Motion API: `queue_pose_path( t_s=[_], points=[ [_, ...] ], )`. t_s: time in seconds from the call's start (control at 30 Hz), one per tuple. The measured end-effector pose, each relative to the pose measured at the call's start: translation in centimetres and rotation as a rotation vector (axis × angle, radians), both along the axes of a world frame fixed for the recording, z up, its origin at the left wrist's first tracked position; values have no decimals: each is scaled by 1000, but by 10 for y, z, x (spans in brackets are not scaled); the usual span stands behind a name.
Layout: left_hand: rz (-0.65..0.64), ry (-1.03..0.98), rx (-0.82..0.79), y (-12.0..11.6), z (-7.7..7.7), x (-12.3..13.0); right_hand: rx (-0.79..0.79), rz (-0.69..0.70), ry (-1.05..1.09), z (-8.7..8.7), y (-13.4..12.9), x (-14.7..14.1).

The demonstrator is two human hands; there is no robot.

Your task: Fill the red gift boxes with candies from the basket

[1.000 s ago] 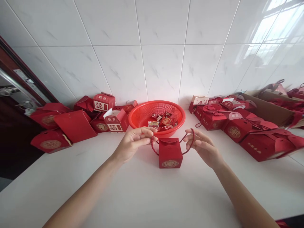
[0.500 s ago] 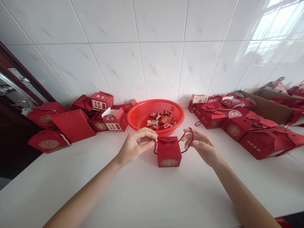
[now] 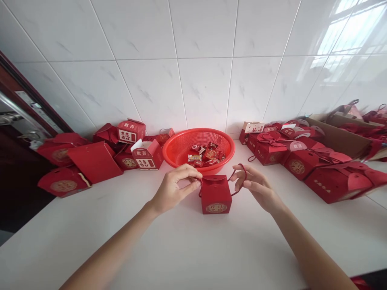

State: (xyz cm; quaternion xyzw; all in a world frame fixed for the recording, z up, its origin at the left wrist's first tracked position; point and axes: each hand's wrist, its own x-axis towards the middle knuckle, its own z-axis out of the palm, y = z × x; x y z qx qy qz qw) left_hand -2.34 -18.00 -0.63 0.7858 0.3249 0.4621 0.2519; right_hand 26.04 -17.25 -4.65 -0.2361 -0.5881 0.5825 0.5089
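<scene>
A small red gift box [image 3: 216, 194] with a gold emblem on its front stands upright on the white table [image 3: 187, 249]. Its top flaps are folded over, and a dark red cord [image 3: 245, 172] comes out at both sides. At the box's upper left edge, my left hand [image 3: 173, 187] pinches the cord between thumb and fingertips. My right hand [image 3: 256, 186] is at the right side, with the cord looped over its fingers and held near the thumb. Just behind the box sits a red plastic basket [image 3: 172, 147] holding several wrapped sweets [image 3: 210, 154].
Several red gift boxes [image 3: 146, 155] are piled at the left, one flat panel [image 3: 92, 162] leaning among them. More red boxes [image 3: 335, 181] stand in rows at the right, before a cardboard carton [image 3: 335, 135]. A tiled wall [image 3: 205, 88] closes off the back.
The view has tilted slightly. My left hand has moved a little closer to the box's top left edge; my right hand stays with the cord almost unchanged.
</scene>
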Motion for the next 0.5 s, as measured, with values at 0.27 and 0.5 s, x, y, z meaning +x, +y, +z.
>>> queue_pose_path(
  t_s=[0.27, 0.5],
  points=[
    [11, 51, 15, -1, 5, 2, 14, -21, -28, -1, 0, 0],
    [-4, 60, -24, 0, 5, 4, 11, -35, -10, 2, -1, -2]
  ],
)
